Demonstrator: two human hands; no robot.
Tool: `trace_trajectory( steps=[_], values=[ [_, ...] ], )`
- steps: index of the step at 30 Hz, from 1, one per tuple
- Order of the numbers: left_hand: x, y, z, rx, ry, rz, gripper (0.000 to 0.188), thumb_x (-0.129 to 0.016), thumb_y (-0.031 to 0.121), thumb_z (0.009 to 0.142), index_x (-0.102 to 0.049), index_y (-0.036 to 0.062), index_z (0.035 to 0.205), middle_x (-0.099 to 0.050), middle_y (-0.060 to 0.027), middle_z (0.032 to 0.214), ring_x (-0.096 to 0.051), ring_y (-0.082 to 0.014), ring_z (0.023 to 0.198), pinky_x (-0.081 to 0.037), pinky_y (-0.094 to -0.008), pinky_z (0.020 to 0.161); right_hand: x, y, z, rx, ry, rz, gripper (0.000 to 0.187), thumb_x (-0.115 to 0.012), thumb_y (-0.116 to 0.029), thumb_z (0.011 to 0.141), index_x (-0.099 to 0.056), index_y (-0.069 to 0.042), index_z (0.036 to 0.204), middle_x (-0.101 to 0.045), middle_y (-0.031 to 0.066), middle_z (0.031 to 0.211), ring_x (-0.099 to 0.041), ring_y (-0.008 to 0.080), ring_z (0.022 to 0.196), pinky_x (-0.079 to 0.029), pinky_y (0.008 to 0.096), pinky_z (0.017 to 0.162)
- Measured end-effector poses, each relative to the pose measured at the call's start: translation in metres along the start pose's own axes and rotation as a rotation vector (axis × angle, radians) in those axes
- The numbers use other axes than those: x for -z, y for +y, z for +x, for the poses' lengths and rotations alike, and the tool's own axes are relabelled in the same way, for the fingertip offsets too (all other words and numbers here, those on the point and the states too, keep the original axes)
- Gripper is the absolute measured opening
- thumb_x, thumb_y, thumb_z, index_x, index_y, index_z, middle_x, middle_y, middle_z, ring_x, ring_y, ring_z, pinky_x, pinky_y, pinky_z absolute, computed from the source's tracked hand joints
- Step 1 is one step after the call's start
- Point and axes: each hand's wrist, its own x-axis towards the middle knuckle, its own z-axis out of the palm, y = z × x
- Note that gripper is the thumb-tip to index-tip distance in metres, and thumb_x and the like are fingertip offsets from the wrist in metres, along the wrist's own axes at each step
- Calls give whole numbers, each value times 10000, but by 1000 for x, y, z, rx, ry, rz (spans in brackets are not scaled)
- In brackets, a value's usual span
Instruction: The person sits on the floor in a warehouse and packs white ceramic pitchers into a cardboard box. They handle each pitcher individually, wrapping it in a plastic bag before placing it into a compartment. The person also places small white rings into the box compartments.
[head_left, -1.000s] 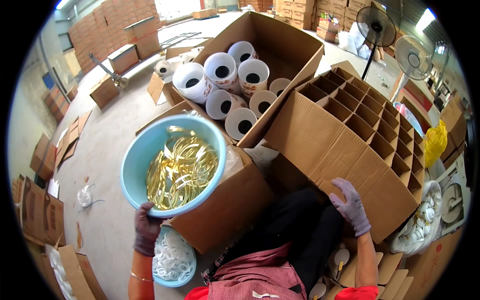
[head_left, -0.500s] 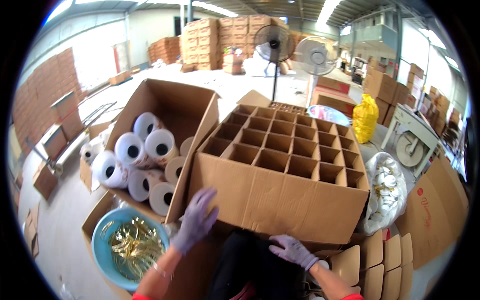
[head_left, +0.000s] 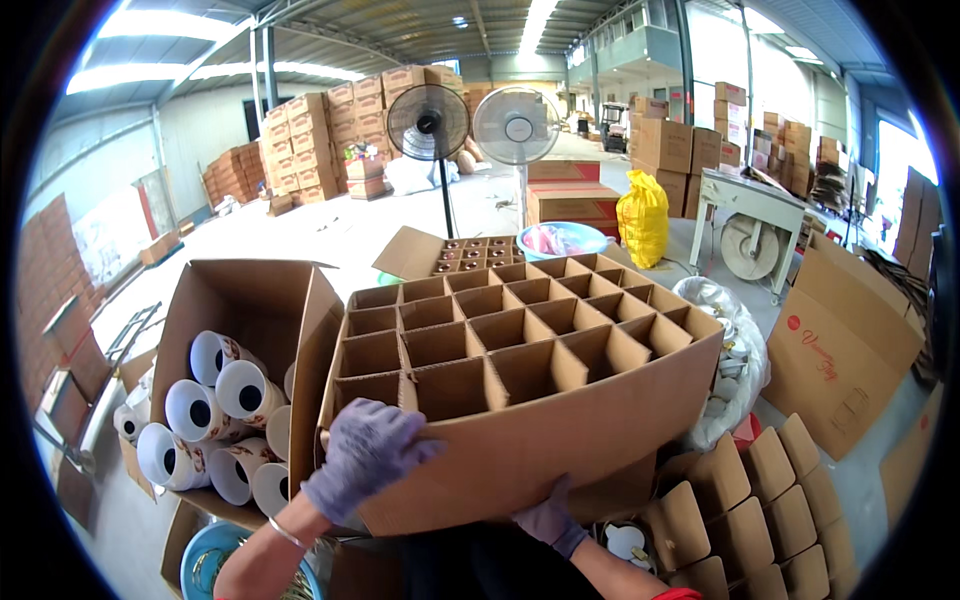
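Note:
A large brown carton (head_left: 550, 450) with a grid of cardboard dividers stands in front of me, its compartments open at the top. My left hand (head_left: 368, 458), in a purple-grey glove, is closed over its near wall close to the left corner, fingertips at the top edge. Below the lower front edge is my right hand (head_left: 552, 522), gloved alike. Its thumb lies against the carton wall, and the other fingers are partly hidden beneath. The carton sits tilted, its left front corner lower and nearer to me.
An open box (head_left: 245, 280) of white cylinders (head_left: 240, 388) stands at the left, above a blue basin (head_left: 205, 550). Divider pieces (head_left: 740, 540) and a clear bag (head_left: 735, 400) of white parts are at the right. Two fans (head_left: 428, 120) and a yellow sack (head_left: 645, 220) stand beyond.
My left hand has gone from beside the carton's front to its top edge, and my right hand to its lower edge. The carton has turned and tilted; the whole view has shifted too.

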Motion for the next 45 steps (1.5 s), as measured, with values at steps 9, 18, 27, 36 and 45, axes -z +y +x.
trace_trajectory(
  steps=[9,18,27,36,45],
  values=[
    [93,76,50,146,211,-121,117,-714,221,850,-685,121,797,-669,-52,724,-651,-219,645,-504,-375,633,-129,-118,-84,188,13,-408,1076,-565,-812,802,-253,-122,1566,-312,70,1594,-334,306,1444,-339,559,1135],
    [199,-87,103,94,257,-144,411,-529,231,1006,-583,-27,1322,-616,-155,1308,-599,-256,1193,-423,-365,1081,-258,-152,-26,682,-188,-1068,892,-767,-201,852,-261,-25,1565,-374,160,1547,-410,277,1404,-321,417,1158],
    [57,-30,29,139,197,-44,537,-578,176,923,-502,90,1448,-338,-198,1548,-294,-367,1457,-254,-438,1199,-239,-152,90,1212,50,-1332,723,-718,-188,892,-362,10,1489,-386,204,1520,-400,331,1383,-333,411,1144],
    [36,-111,94,130,90,-356,777,-692,402,907,-346,133,1549,-283,-212,1583,-251,-387,1483,-260,-441,1204,-136,-152,151,283,200,-79,612,-676,-500,894,-511,-77,1304,-587,106,1196,-563,233,1032,-477,463,855],
    [63,-128,74,2,301,-672,553,-680,385,916,-616,-35,1270,-664,-136,1225,-614,-264,1116,-434,-415,1037,-302,-212,34,742,-318,-812,516,-434,-444,1064,-585,15,1243,-682,144,1109,-667,212,973,-526,379,924]
  ],
)
